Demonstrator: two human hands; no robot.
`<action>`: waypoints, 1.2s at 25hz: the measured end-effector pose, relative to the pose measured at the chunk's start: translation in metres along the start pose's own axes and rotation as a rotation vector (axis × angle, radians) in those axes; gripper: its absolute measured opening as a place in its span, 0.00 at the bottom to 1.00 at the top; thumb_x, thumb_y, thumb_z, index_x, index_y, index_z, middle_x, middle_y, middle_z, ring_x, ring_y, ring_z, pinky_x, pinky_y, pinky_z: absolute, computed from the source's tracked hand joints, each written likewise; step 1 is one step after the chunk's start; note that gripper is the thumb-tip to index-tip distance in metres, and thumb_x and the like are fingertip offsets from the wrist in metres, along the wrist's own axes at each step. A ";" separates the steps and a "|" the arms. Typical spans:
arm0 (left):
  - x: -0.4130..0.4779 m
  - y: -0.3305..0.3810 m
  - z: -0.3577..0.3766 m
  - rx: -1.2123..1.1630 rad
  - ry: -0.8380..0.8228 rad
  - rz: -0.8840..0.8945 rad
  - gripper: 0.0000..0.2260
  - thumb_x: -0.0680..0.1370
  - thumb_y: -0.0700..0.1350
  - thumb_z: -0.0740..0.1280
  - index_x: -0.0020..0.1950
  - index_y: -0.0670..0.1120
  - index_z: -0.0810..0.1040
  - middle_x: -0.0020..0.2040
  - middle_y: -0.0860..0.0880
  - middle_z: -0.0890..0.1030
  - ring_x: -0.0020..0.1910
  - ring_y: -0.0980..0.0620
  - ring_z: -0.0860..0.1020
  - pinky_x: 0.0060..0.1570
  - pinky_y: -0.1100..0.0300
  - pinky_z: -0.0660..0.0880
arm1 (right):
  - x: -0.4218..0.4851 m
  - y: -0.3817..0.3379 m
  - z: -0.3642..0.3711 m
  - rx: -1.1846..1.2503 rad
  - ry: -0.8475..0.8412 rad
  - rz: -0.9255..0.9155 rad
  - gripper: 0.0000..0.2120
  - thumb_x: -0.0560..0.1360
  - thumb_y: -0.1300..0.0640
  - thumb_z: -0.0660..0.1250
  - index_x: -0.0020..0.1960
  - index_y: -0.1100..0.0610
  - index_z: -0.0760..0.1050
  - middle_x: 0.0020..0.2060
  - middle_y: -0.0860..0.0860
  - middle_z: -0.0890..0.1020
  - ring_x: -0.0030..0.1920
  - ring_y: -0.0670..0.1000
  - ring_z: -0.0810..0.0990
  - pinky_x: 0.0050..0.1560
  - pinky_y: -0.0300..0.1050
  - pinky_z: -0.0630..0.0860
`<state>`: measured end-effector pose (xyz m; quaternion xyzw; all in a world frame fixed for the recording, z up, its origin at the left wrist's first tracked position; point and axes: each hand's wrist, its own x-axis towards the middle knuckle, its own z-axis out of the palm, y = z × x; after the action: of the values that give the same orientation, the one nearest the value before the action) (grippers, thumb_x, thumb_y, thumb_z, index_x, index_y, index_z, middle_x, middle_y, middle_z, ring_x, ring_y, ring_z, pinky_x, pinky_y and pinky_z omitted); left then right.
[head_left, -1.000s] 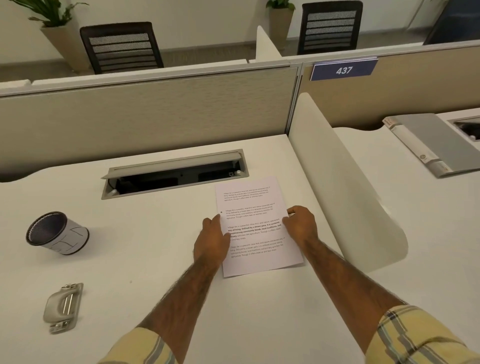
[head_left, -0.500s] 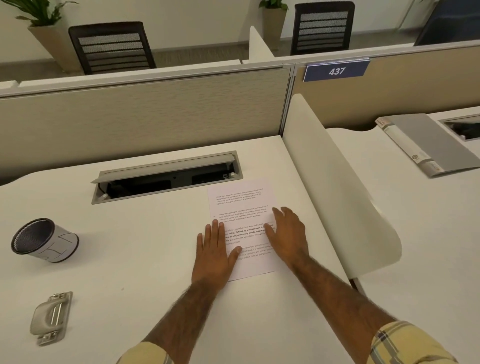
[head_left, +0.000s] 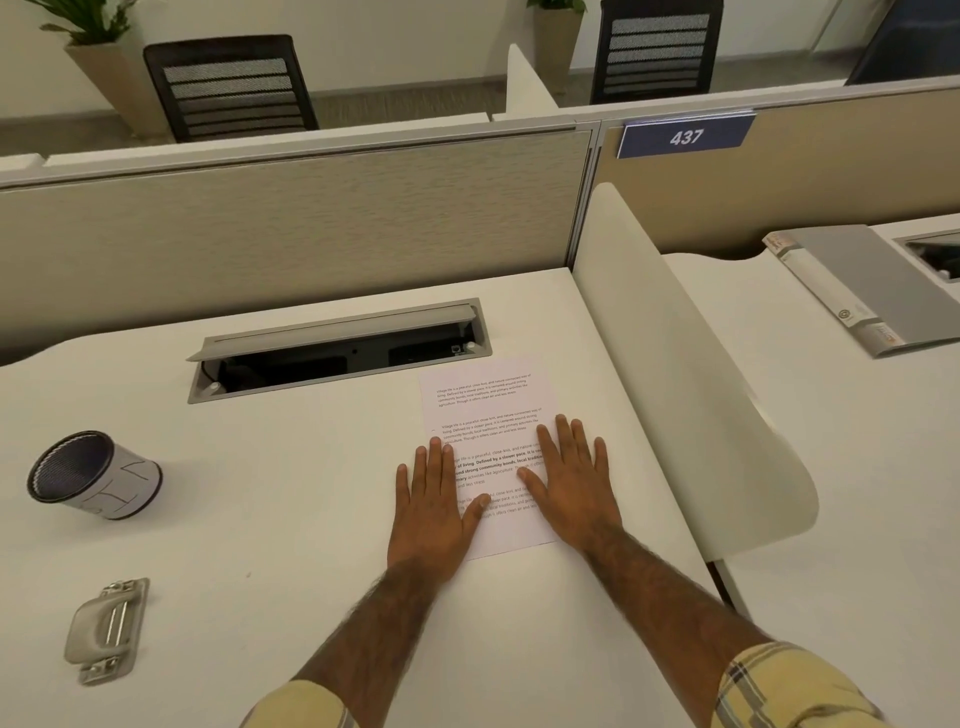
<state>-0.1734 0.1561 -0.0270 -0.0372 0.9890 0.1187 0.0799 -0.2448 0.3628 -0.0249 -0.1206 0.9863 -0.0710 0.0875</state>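
**Position of the work item.** The printed sheet (head_left: 488, 410) lies flat on the worktop (head_left: 260, 509), text side up. It is close to the right edge, just beside the white side divider (head_left: 675, 374). Its far edge sits just in front of the right end of the cable hatch (head_left: 337, 348), whose lid is raised. The sheet is turned slightly out of square with the worktop's edges.

**Hand state.**
- The left hand (head_left: 431, 512) is flat, palm down, fingers straight and close together. It straddles the sheet's left edge: the thumb and inner fingers rest on the paper and the outer fingers on bare worktop.
- The right hand (head_left: 571, 488) is flat, palm down, fingers straight and slightly spread. It presses the right half of the sheet.
- Neither hand grips or pinches anything.

**Progress assessment.**
- Done: the sheet is down on the worktop and pinned under both palms, which reads as a flattening or steadying step. No fold, crease or lifted corner is visible.
- Remaining: any further processing appears not yet begun. A metal punch-like device (head_left: 106, 629) lies untouched near the worktop's near left corner, well apart from the sheet. A mesh cup (head_left: 93, 475) lies on its side towards the left edge.
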 end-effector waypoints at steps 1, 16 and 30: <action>0.000 0.000 0.000 0.002 -0.001 0.000 0.37 0.78 0.69 0.34 0.79 0.49 0.26 0.81 0.50 0.28 0.81 0.49 0.31 0.80 0.46 0.35 | 0.000 0.000 0.000 -0.004 -0.005 0.004 0.40 0.77 0.30 0.34 0.82 0.50 0.42 0.83 0.54 0.43 0.82 0.57 0.40 0.80 0.62 0.41; -0.054 -0.061 -0.027 0.007 0.111 -0.126 0.38 0.79 0.69 0.31 0.83 0.48 0.36 0.83 0.50 0.33 0.81 0.51 0.33 0.81 0.47 0.37 | -0.035 -0.032 -0.006 -0.002 0.147 -0.123 0.35 0.80 0.38 0.41 0.78 0.55 0.64 0.79 0.59 0.62 0.80 0.60 0.59 0.79 0.63 0.46; -0.244 -0.223 -0.023 -0.024 0.107 -0.263 0.37 0.80 0.68 0.36 0.83 0.47 0.38 0.83 0.51 0.36 0.82 0.52 0.35 0.80 0.52 0.39 | -0.135 -0.230 0.030 0.068 0.087 -0.496 0.20 0.80 0.51 0.65 0.68 0.59 0.78 0.68 0.60 0.78 0.68 0.61 0.77 0.72 0.58 0.68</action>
<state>0.0841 -0.0523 -0.0157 -0.1739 0.9769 0.1169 0.0414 -0.0582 0.1719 0.0041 -0.3529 0.9263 -0.1287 0.0291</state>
